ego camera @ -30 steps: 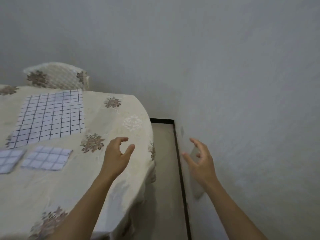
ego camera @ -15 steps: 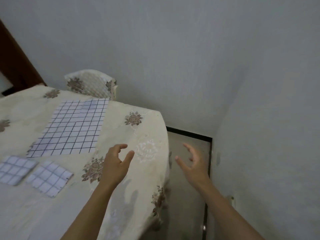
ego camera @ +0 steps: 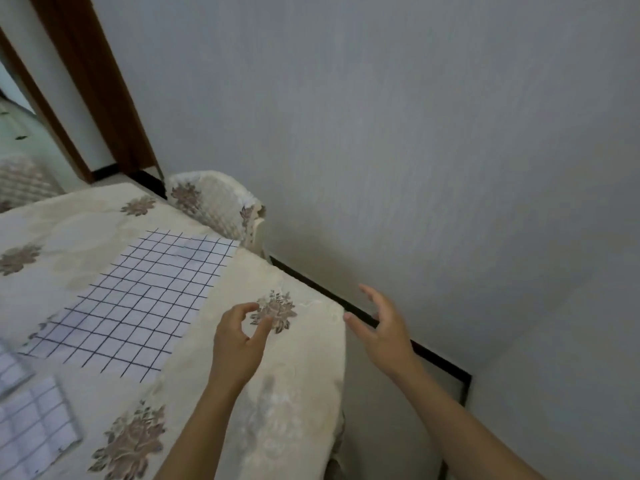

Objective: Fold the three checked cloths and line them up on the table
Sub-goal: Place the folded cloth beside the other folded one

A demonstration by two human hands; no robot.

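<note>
Empty-handed at the table [ego camera: 304, 393] corner
Left hand [ego camera: 239, 344] and right hand [ego camera: 384, 330] hover loosely curled, holding nothing; spread checked cloth [ego camera: 138, 299] lies to their left, chair [ego camera: 221, 206] behind it

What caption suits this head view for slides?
Left hand and right hand hover empty; one checked cloth unfolded on the table, two folded cloths.
</note>
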